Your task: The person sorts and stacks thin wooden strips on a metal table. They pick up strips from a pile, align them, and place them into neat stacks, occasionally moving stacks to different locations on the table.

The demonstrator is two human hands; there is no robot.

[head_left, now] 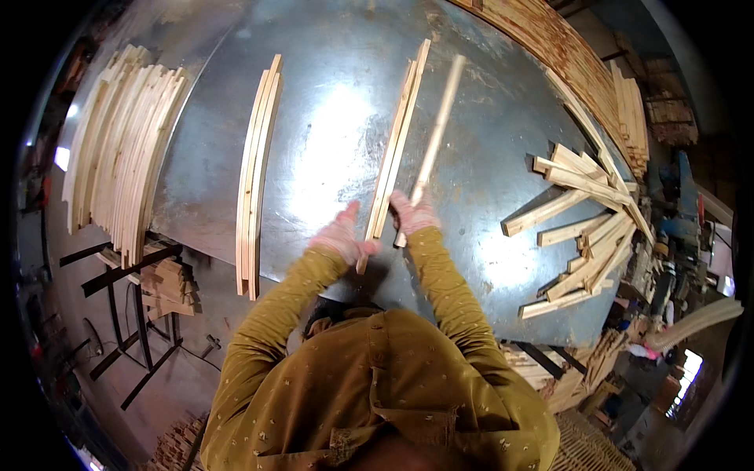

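Note:
Two or three slim wooden strips (399, 141) lie lengthwise together on the metal table, just right of its middle. My left hand (339, 237) is at their near end on the left side, fingers apart, with one fingertip touching or very close to the wood. On their right, my right hand (416, 213) is closed around a single wooden strip (441, 125), which slants away from me, slightly blurred and a little apart from the others. Both hands appear to be in pale pink gloves. Farther left lies another small bundle of strips (259, 173), aligned side by side.
A thick stack of strips (126, 149) covers the table's left end. Short wooden pieces (585, 228) lie in a jumbled heap at the right, beside a long wooden board (550, 47). A black metal stand (141, 314) is on the floor at lower left.

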